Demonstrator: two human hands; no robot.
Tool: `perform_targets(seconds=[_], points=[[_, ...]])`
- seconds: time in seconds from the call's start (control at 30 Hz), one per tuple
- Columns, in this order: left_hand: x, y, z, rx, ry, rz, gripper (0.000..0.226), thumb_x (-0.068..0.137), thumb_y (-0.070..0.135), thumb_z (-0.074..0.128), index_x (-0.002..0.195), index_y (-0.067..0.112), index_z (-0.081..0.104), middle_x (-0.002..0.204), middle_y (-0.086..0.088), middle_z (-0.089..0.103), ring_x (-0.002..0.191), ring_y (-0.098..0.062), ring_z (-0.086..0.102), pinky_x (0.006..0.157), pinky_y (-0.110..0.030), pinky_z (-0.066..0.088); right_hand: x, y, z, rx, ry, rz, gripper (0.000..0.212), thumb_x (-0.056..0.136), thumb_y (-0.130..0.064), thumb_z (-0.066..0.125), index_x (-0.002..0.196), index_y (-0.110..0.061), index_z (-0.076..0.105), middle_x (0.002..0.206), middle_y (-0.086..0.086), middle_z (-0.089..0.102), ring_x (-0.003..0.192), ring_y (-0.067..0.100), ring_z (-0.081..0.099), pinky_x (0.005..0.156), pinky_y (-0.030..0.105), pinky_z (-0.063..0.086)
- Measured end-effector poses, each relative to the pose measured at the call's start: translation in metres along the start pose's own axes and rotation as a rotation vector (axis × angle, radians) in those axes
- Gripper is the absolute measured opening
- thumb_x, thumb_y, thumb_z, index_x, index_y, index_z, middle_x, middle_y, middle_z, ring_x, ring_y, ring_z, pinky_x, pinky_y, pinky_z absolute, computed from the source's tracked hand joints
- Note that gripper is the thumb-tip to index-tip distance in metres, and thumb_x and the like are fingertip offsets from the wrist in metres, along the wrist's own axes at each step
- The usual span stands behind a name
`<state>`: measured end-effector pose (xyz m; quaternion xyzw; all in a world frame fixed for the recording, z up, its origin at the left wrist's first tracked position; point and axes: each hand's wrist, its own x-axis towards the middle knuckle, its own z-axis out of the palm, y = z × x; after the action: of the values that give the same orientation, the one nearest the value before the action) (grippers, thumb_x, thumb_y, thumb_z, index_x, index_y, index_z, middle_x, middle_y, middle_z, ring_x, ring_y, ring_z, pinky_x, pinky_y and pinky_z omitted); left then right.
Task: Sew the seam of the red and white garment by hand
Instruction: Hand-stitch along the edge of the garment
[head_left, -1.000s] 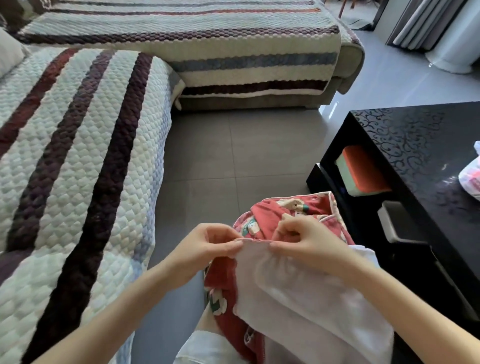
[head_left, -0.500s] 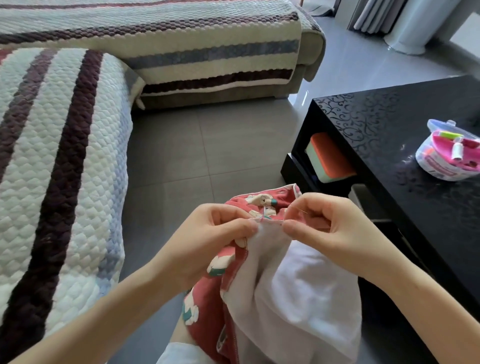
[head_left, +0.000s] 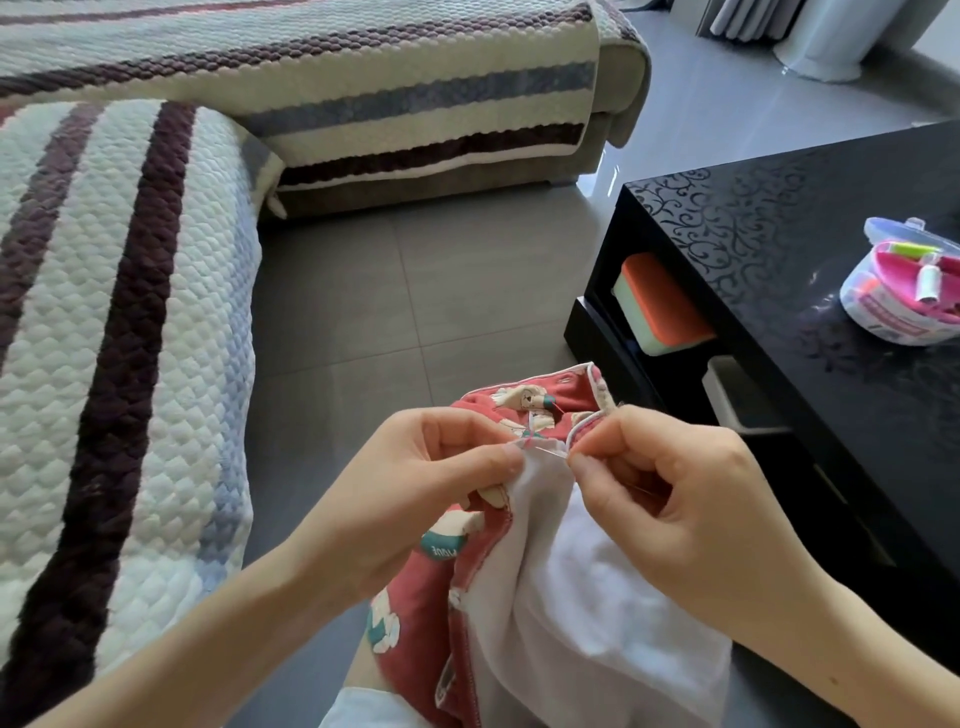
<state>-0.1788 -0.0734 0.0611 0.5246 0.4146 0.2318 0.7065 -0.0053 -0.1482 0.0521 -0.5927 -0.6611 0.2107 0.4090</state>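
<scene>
The red garment (head_left: 415, 618) with a cartoon print and a white lining (head_left: 582, 613) hangs over my lap in the lower middle. My left hand (head_left: 415, 488) pinches the top seam edge between thumb and fingers. My right hand (head_left: 670, 499) pinches a thin needle (head_left: 550, 451) that lies across the seam between the two hands. A fine thread runs past my right fingers; its end is too thin to follow.
A black coffee table (head_left: 779, 270) stands at the right with a clear sewing kit box (head_left: 909, 296) of thread spools on top and an orange and green box (head_left: 660, 306) on its shelf. A striped quilted sofa (head_left: 104, 322) fills the left and back. Grey floor tiles (head_left: 415, 291) lie between.
The view has swung right, bringing the sewing kit box into sight. Both hands lifted the seam closer, and my right hand now holds the needle against the seam edge.
</scene>
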Motion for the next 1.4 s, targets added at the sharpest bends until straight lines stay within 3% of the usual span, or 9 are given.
perform_targets(seconds=[0.33, 0.53, 0.67, 0.8, 0.9, 1.03, 1.1, 1.27, 1.4], points=[[-0.004, 0.006, 0.003, 0.139, 0.016, 0.090, 0.015, 0.081, -0.001, 0.067, 0.068, 0.004, 0.072, 0.056, -0.003, 0.066, 0.047, -0.009, 0.058, 0.049, -0.016, 0.046, 0.000, -0.002, 0.004, -0.039, 0.001, 0.009, 0.020, 0.083, -0.030, 0.051, 0.070, -0.017, 0.060, 0.051, -0.005, 0.051, 0.044, 0.014, 0.047, 0.044, 0.021, 0.037], [-0.009, 0.003, 0.007, 0.346, 0.042, 0.234, 0.016, 0.083, 0.001, 0.069, 0.068, 0.007, 0.072, 0.057, -0.004, 0.069, 0.051, -0.015, 0.067, 0.048, -0.017, 0.048, -0.002, -0.008, 0.009, -0.199, 0.020, -0.009, 0.020, 0.082, -0.031, 0.049, 0.068, -0.018, 0.055, 0.051, -0.022, 0.029, 0.044, 0.002, 0.031, 0.043, 0.017, 0.030], [-0.010, 0.001, 0.007, 0.350, 0.013, 0.258, 0.009, 0.078, 0.020, 0.070, 0.072, 0.016, 0.074, 0.063, 0.000, 0.072, 0.057, -0.011, 0.068, 0.055, -0.018, 0.050, -0.002, -0.009, 0.009, -0.187, 0.004, -0.013, 0.021, 0.083, -0.031, 0.049, 0.069, -0.017, 0.057, 0.052, -0.020, 0.036, 0.044, 0.005, 0.035, 0.041, 0.020, 0.033], [-0.012, 0.005, 0.008, 0.253, 0.003, 0.188, 0.013, 0.074, 0.030, 0.073, 0.074, 0.017, 0.076, 0.059, -0.002, 0.069, 0.053, -0.010, 0.063, 0.051, -0.019, 0.048, -0.001, -0.009, 0.003, -0.008, -0.017, 0.030, 0.021, 0.082, -0.031, 0.051, 0.069, -0.016, 0.060, 0.051, -0.005, 0.051, 0.044, 0.010, 0.044, 0.043, 0.022, 0.037], [-0.012, 0.006, 0.009, 0.181, 0.006, 0.132, 0.018, 0.067, 0.033, 0.069, 0.071, 0.017, 0.076, 0.058, -0.002, 0.069, 0.052, -0.009, 0.061, 0.053, -0.018, 0.048, -0.001, -0.011, -0.003, 0.111, -0.042, 0.070, 0.020, 0.081, -0.031, 0.054, 0.069, -0.017, 0.061, 0.053, 0.009, 0.051, 0.044, 0.018, 0.044, 0.043, 0.029, 0.036], [-0.012, 0.007, 0.010, 0.094, -0.012, 0.080, 0.015, 0.067, 0.024, 0.068, 0.069, 0.010, 0.075, 0.055, -0.001, 0.065, 0.049, -0.006, 0.056, 0.050, -0.015, 0.044, -0.002, -0.012, -0.009, 0.224, -0.086, 0.142, 0.015, 0.080, -0.018, 0.061, 0.067, -0.011, 0.064, 0.053, 0.012, 0.051, 0.045, 0.017, 0.041, 0.044, 0.019, 0.032], [-0.013, 0.009, 0.010, 0.044, -0.030, 0.059, 0.016, 0.067, 0.021, 0.066, 0.071, 0.007, 0.074, 0.053, 0.001, 0.060, 0.047, -0.005, 0.052, 0.048, -0.014, 0.043, 0.000, -0.012, -0.012, 0.326, -0.124, 0.203, 0.013, 0.078, -0.017, 0.061, 0.068, -0.009, 0.065, 0.056, 0.015, 0.053, 0.047, 0.014, 0.042, 0.046, 0.021, 0.033], [-0.014, 0.014, 0.010, 0.004, -0.085, 0.056, 0.012, 0.067, 0.019, 0.065, 0.069, 0.011, 0.075, 0.053, 0.004, 0.061, 0.048, -0.003, 0.052, 0.048, -0.014, 0.044, 0.002, -0.011, -0.016, 0.480, -0.181, 0.286, 0.011, 0.077, -0.021, 0.063, 0.076, -0.011, 0.068, 0.054, 0.003, 0.052, 0.048, 0.007, 0.040, 0.045, 0.016, 0.031], [-0.014, 0.014, 0.009, -0.001, -0.066, 0.041, 0.018, 0.066, 0.017, 0.066, 0.075, 0.004, 0.073, 0.055, 0.001, 0.063, 0.047, -0.004, 0.054, 0.049, -0.013, 0.044, -0.001, -0.013, -0.016, 0.506, -0.147, 0.300, 0.010, 0.076, -0.020, 0.064, 0.076, -0.010, 0.068, 0.054, 0.001, 0.054, 0.047, 0.003, 0.041, 0.044, 0.013, 0.032]])
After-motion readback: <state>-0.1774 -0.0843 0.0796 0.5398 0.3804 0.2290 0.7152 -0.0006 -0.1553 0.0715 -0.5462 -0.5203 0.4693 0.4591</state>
